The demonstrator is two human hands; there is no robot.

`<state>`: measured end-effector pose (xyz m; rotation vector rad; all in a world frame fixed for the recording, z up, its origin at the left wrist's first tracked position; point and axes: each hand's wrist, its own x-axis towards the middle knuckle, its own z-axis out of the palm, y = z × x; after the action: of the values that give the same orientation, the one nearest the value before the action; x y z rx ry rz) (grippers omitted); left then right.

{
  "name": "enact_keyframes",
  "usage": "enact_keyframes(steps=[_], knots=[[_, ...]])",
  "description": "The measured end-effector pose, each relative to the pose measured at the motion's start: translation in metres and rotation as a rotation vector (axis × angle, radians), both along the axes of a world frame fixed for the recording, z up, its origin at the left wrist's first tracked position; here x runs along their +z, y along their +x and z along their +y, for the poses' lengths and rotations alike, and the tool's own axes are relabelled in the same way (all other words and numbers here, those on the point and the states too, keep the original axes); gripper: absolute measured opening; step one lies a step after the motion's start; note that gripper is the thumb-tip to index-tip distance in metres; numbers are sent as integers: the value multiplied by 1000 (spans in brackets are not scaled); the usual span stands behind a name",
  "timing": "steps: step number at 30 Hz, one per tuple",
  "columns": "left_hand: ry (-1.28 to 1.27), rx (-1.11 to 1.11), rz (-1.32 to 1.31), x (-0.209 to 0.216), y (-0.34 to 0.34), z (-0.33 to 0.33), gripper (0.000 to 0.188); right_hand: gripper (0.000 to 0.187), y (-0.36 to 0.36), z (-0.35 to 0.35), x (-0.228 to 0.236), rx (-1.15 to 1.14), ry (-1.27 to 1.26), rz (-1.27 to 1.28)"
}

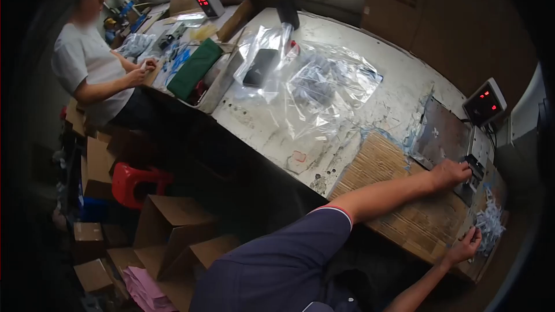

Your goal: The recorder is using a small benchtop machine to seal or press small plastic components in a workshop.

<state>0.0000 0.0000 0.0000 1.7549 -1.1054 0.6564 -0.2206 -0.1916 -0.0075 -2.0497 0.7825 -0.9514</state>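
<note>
My left hand (450, 174) reaches across the wooden board, its fingers curled together at a small black fixture (474, 166) on the edge of a flat metal plate (442, 133). What those fingers hold, if anything, is too small to make out. Nearer to me, my right hand (464, 248) has thumb and fingers drawn together beside a heap of thin whitish strips (490, 222). Whether a strip is between them does not show. A ribbed brown board (376, 164) lies under my left forearm.
A display box with red digits (485, 103) stands behind the plate. Clear plastic bags (332, 89), a dark phone (261, 67) and a black flask (284, 7) are on the white table. Another person (95, 63) works at the left, near a red stool (136, 184) and cardboard boxes (173, 237).
</note>
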Motion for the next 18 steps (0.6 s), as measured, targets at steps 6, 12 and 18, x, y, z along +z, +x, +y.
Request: enact_keyframes(steps=[6,12,18], knots=[[221,-298,-172,32,-60,44,15,22,66,31,-1,82,768,-542],[-222,-246,279,58,-97,74,25,23,101,103,-5,656,442,-355],[-415,-16,789,50,-101,158,18,11,123,188,32,619,1160,-521]])
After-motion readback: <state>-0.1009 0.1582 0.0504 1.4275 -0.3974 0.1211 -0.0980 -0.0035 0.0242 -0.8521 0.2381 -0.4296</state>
